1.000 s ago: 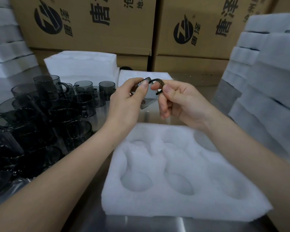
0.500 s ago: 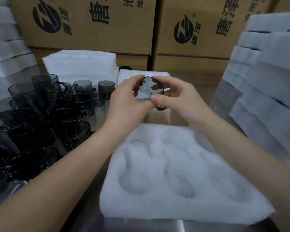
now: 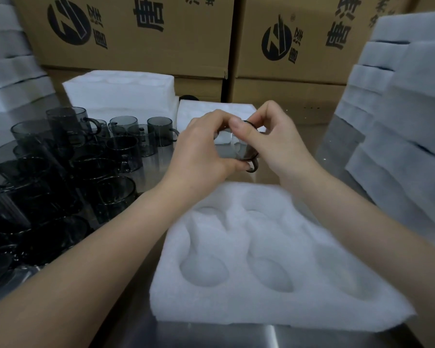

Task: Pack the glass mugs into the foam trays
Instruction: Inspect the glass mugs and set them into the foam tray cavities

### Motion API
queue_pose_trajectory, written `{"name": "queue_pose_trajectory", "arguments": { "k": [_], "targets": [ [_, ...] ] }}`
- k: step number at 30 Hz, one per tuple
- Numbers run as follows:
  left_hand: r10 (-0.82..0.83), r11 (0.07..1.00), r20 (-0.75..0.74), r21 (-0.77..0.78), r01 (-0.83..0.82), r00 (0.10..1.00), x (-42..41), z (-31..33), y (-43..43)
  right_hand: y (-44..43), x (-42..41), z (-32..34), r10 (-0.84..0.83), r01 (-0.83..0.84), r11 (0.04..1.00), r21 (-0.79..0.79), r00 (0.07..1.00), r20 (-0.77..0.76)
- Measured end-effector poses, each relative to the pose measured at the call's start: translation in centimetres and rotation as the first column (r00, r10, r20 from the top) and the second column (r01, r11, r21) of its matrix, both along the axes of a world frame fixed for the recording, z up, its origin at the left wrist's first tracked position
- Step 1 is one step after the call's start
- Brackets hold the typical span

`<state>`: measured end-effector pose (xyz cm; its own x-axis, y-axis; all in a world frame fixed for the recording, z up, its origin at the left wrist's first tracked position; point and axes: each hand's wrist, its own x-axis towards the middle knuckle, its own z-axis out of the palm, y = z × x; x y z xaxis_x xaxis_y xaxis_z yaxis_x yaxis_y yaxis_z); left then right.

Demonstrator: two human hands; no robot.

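Observation:
A smoky grey glass mug is held in the air between both hands, above the far edge of a white foam tray. My left hand grips it from the left, fingers curled round the body. My right hand pinches its rim from the right, thumb on top; the dark handle points down toward me. The tray lies in front of me with several round hollows, none holding a mug. Several more grey mugs stand crowded on the left of the steel table.
Stacks of white foam trays rise at the right, and more foam lies behind the mugs and at the far left. Brown cardboard boxes wall off the back. The steel table edge is near me.
The mug has been turned in both hands and lowered a little: its handle went from the top to the underside. My right thumb now sits on the rim.

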<state>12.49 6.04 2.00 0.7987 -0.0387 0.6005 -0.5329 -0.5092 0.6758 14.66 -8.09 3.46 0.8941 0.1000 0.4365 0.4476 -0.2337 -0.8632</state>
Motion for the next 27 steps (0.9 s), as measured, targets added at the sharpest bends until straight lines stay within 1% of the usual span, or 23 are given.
{"name": "queue_pose_trajectory", "arguments": {
  "k": [2, 4, 7, 9, 11, 14, 16, 20, 23, 24, 25, 27],
  "targets": [
    [-0.035, 0.999, -0.022, -0.038, 0.034, 0.999, 0.0, -0.1, 0.1, -0.1, 0.2, 0.1, -0.012, 0.013, 0.999, 0.034, 1.000, -0.021],
    [-0.068, 0.994, -0.040, -0.093, 0.064, 0.997, 0.0, -0.1, 0.2, -0.2, 0.3, 0.1, 0.042, -0.027, 0.990, 0.136, 0.994, -0.104],
    [-0.102, 0.982, -0.044, -0.161, 0.094, 0.994, 0.0, -0.2, 0.3, -0.7, 0.6, 0.1, 0.225, -0.142, 0.933, 0.329, 0.947, -0.231],
    [-0.111, 0.968, -0.043, -0.233, 0.099, 0.993, 0.1, -0.2, 0.3, -1.0, 0.9, 0.1, 0.340, -0.218, 0.887, 0.407, 0.905, -0.255],
    [-0.096, 0.949, -0.058, -0.306, 0.074, 0.994, 0.2, -0.3, 0.4, -1.1, 1.2, 0.0, 0.424, -0.281, 0.846, 0.453, 0.870, -0.251],
    [-0.077, 0.932, -0.076, -0.359, 0.045, 0.994, 0.2, -0.3, 0.6, -1.0, 1.3, -0.3, 0.481, -0.348, 0.828, 0.440, 0.844, -0.237],
    [-0.065, 0.938, -0.082, -0.344, 0.033, 0.995, 0.1, -0.3, 0.5, -1.0, 1.3, -0.5, 0.452, -0.346, 0.853, 0.392, 0.864, -0.222],
    [-0.011, 0.977, -0.057, -0.211, -0.001, 0.998, 0.0, -0.3, 0.1, -0.9, 1.1, -0.8, 0.244, -0.218, 0.963, 0.157, 0.954, -0.173],
    [-0.036, 0.989, -0.053, -0.148, 0.028, 0.998, 0.0, -0.3, 0.0, -0.7, 1.2, -0.9, 0.092, -0.089, 0.994, 0.057, 0.995, -0.049],
    [-0.048, 0.990, -0.056, -0.136, 0.040, 0.997, -0.1, -0.3, 0.0, -0.6, 1.3, -0.9, 0.056, -0.054, 0.996, 0.067, 0.998, -0.031],
    [-0.065, 0.989, -0.065, -0.140, 0.055, 0.996, -0.1, -0.3, 0.0, -0.6, 1.3, -0.8, 0.040, -0.033, 0.993, 0.117, 0.997, -0.061],
    [-0.137, 0.967, -0.088, -0.227, 0.114, 0.987, -0.1, -0.2, 0.1, -0.8, 1.2, -0.3, 0.137, -0.077, 0.951, 0.300, 0.973, -0.185]
  ]
}}
